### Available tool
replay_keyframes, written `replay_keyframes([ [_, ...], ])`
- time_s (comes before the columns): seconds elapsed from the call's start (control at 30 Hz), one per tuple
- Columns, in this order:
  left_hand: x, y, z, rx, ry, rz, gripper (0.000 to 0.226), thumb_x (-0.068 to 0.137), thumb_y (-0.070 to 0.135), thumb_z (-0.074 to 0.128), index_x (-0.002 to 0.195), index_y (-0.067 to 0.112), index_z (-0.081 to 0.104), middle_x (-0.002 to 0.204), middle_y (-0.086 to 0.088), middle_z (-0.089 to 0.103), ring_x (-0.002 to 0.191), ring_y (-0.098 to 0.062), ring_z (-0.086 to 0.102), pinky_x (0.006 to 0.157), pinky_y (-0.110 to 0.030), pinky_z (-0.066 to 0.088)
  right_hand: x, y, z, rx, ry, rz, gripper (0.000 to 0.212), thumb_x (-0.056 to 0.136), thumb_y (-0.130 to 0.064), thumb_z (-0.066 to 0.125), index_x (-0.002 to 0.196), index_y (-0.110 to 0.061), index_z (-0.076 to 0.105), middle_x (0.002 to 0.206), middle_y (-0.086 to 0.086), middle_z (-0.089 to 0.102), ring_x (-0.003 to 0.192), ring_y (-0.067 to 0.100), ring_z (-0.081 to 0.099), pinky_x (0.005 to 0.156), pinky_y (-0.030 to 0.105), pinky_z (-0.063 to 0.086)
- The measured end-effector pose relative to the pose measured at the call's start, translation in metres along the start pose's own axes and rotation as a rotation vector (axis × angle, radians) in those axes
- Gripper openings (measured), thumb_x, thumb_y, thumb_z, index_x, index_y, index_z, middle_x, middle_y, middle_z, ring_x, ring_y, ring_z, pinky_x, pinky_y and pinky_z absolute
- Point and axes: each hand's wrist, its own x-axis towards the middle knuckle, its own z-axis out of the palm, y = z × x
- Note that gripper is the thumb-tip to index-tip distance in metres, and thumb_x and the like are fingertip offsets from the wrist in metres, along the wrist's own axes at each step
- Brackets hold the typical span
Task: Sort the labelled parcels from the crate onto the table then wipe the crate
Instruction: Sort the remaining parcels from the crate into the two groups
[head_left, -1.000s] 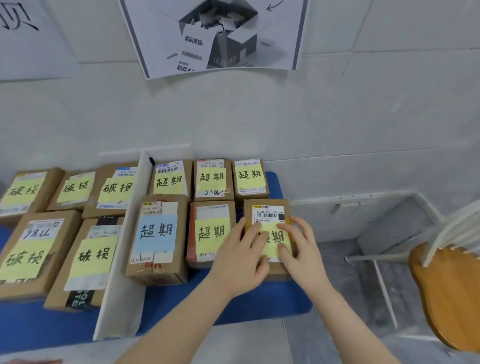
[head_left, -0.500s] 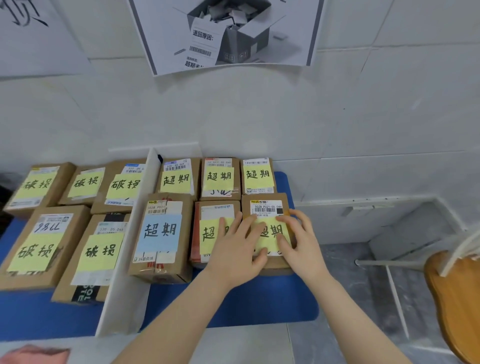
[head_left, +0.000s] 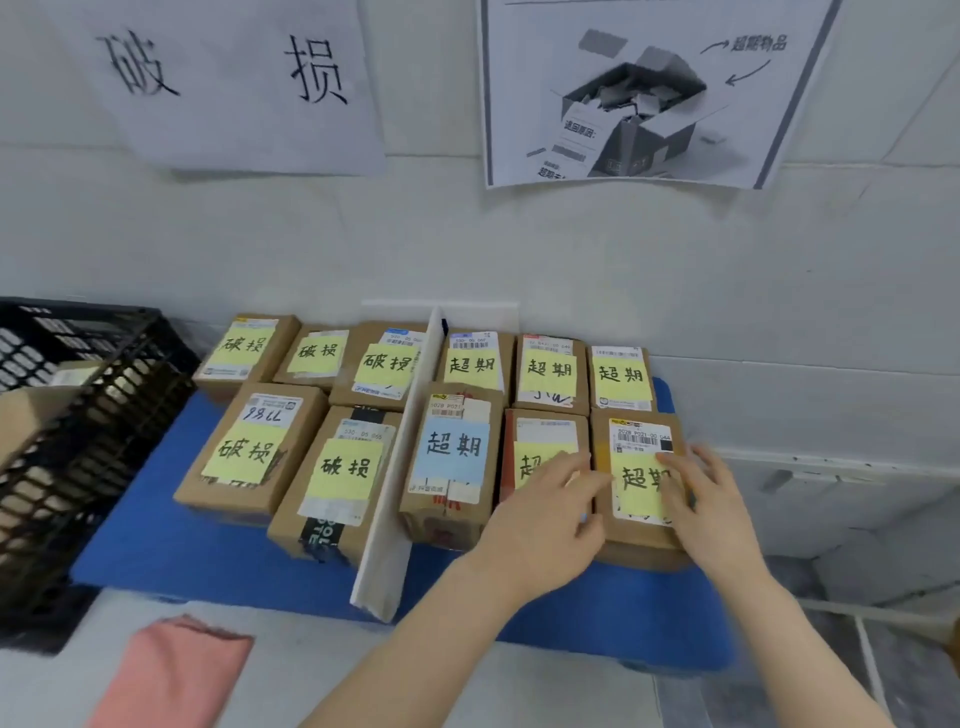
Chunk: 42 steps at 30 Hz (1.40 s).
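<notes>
In the lower right of the frame, the left hand (head_left: 545, 519) and the right hand (head_left: 714, 512) rest with straight, relaxed fingers on the two sides of the front-right parcel (head_left: 640, 486), grasping nothing. The parcel lies on the blue mat (head_left: 208, 558). The black crate (head_left: 78, 415) stands at the left edge.

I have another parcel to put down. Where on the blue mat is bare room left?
Left of the white divider, a bare strip of blue mat runs before the two front 破损 parcels, a narrower wedge beside the black crate. Right of it is crowded: six 超期 parcels packed tight, left hand and right hand on the front ones.
</notes>
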Motion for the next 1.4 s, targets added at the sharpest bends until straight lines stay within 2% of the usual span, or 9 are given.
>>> replay_keyframes([
  [0.1,-0.045,-0.018,-0.047,0.001,0.223,0.016,0.047,0.099,0.027,0.043,0.145,0.031,0.037,0.157,0.015,0.018,0.141,-0.006,0.021,0.109,-0.026,0.031,-0.011,-0.045,0.012,-0.135,0.169,-0.101,0.033,0.101,-0.022,0.043,0.13,-0.021,0.058,0.147,0.012,0.039,0.133,0.036,0.035,0.108,0.048,0.032],
  [0.17,-0.076,-0.043,-0.079,-0.015,0.372,0.0,0.045,0.099,0.027,0.044,0.143,0.031,0.04,0.153,0.017,0.024,0.139,-0.001,0.022,0.105,-0.021,0.031,-0.026,-0.098,0.027,-0.131,0.228,-0.249,0.033,0.101,-0.022,0.043,0.13,-0.023,0.059,0.144,0.009,0.042,0.13,0.034,0.037,0.104,0.049,0.036],
  [0.3,-0.153,-0.122,-0.118,0.029,0.534,-0.156,0.043,0.097,0.021,0.046,0.14,0.025,0.045,0.145,0.01,0.037,0.132,-0.007,0.033,0.104,-0.025,0.038,-0.076,-0.216,0.081,-0.022,0.099,-0.427,0.033,0.098,-0.025,0.048,0.128,-0.027,0.061,0.141,-0.001,0.045,0.13,0.022,0.039,0.103,0.039,0.036],
  [0.47,-0.254,-0.226,-0.137,0.258,0.437,-0.394,0.046,0.096,0.021,0.044,0.142,0.021,0.04,0.149,-0.002,0.034,0.138,-0.023,0.03,0.108,-0.032,0.033,-0.141,-0.308,0.178,-0.222,-0.111,-0.601,0.035,0.097,-0.03,0.051,0.131,-0.028,0.056,0.135,-0.004,0.051,0.122,0.023,0.049,0.098,0.041,0.045],
  [0.6,-0.303,-0.278,-0.153,0.29,0.452,-0.442,0.045,0.084,0.014,0.053,0.129,0.011,0.057,0.133,-0.013,0.053,0.124,-0.036,0.049,0.097,-0.041,0.043,-0.174,-0.352,0.235,-0.327,-0.256,-0.578,0.041,0.098,-0.037,0.044,0.138,-0.033,0.043,0.142,-0.004,0.041,0.124,0.023,0.045,0.099,0.039,0.043],
  [0.8,-0.326,-0.314,-0.178,0.238,0.456,-0.467,0.051,0.092,0.019,0.044,0.143,0.017,0.042,0.148,-0.006,0.037,0.137,-0.025,0.032,0.108,-0.033,0.031,-0.192,-0.386,0.274,-0.333,-0.343,-0.553,0.042,0.098,-0.036,0.045,0.14,-0.035,0.04,0.141,-0.01,0.04,0.127,0.017,0.04,0.097,0.032,0.042],
  [0.93,-0.318,-0.328,-0.186,0.183,0.447,-0.474,0.05,0.096,0.021,0.042,0.145,0.022,0.036,0.151,0.0,0.03,0.139,-0.018,0.026,0.107,-0.029,0.032,-0.183,-0.396,0.29,-0.317,-0.366,-0.551,0.042,0.099,-0.037,0.044,0.14,-0.034,0.041,0.141,-0.012,0.041,0.128,0.015,0.041,0.102,0.031,0.04],
  [1.1,-0.316,-0.35,-0.193,0.104,0.494,-0.497,0.048,0.097,0.021,0.042,0.145,0.024,0.037,0.151,0.006,0.03,0.139,-0.012,0.027,0.101,-0.025,0.038,-0.161,-0.417,0.312,-0.266,-0.424,-0.578,0.041,0.1,-0.036,0.043,0.141,-0.035,0.04,0.139,-0.013,0.041,0.118,0.011,0.047,0.099,0.028,0.04],
  [1.4,-0.316,-0.413,-0.231,0.026,0.555,-0.503,0.047,0.097,0.023,0.042,0.144,0.024,0.038,0.149,0.007,0.029,0.136,-0.011,0.032,0.102,-0.027,0.04,-0.143,-0.481,0.367,-0.213,-0.474,-0.615,0.04,0.1,-0.034,0.043,0.14,-0.035,0.041,0.138,-0.016,0.041,0.126,0.011,0.042,0.1,0.029,0.04],
])
